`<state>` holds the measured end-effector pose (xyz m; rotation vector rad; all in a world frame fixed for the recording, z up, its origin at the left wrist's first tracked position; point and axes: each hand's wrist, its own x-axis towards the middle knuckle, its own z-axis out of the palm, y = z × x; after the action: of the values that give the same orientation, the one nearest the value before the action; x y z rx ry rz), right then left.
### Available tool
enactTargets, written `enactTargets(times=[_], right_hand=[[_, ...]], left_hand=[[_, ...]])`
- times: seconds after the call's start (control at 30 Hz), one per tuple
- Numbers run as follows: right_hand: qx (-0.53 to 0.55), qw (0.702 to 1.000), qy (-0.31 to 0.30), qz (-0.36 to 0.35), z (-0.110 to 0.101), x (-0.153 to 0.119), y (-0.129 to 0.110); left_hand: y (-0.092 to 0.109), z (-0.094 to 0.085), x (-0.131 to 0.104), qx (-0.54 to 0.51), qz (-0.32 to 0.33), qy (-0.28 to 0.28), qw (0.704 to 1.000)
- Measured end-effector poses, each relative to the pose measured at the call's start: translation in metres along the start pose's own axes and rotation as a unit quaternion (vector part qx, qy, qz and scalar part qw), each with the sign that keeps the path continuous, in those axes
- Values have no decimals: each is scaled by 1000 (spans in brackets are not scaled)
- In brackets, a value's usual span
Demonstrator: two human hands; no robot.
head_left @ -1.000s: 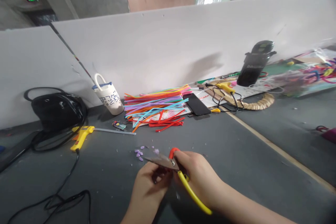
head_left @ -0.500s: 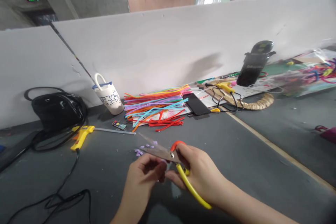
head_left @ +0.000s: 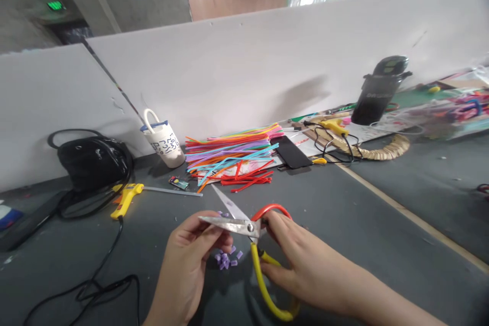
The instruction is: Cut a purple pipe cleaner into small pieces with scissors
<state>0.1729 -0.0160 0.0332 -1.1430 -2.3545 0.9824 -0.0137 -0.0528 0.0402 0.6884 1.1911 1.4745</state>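
Observation:
Scissors (head_left: 250,227) with one red and one yellow handle are in my right hand (head_left: 301,260), their blades spread apart and pointing left. My left hand (head_left: 191,260) is pinched closed just behind and below the lower blade; what its fingertips hold is too small or hidden to name. Several small purple pieces (head_left: 225,260) lie on the dark table between my hands, and a few more show beyond the blade.
Colourful pipe cleaners (head_left: 233,153) lie ahead, beside a black phone (head_left: 292,153). At left are a yellow glue gun (head_left: 126,201) with its cable, a black bag (head_left: 93,160) and a white cup (head_left: 164,145). A dark bottle (head_left: 378,91) stands at the right.
The scissor blades have opened wider. My left hand has moved left, away from the scissors' pivot, uncovering the purple pieces between my hands. The view has shifted slightly.

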Motion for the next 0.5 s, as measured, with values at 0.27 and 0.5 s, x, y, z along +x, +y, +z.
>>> enactTargets(times=[0.27, 0.5], right_hand=[[-42, 997, 55, -17, 9, 0, -5], [-73, 996, 50, 5, 8, 1, -7]], left_hand=[[2, 7, -6, -39, 10, 23, 999], [2, 8, -8, -53, 25, 9, 998]])
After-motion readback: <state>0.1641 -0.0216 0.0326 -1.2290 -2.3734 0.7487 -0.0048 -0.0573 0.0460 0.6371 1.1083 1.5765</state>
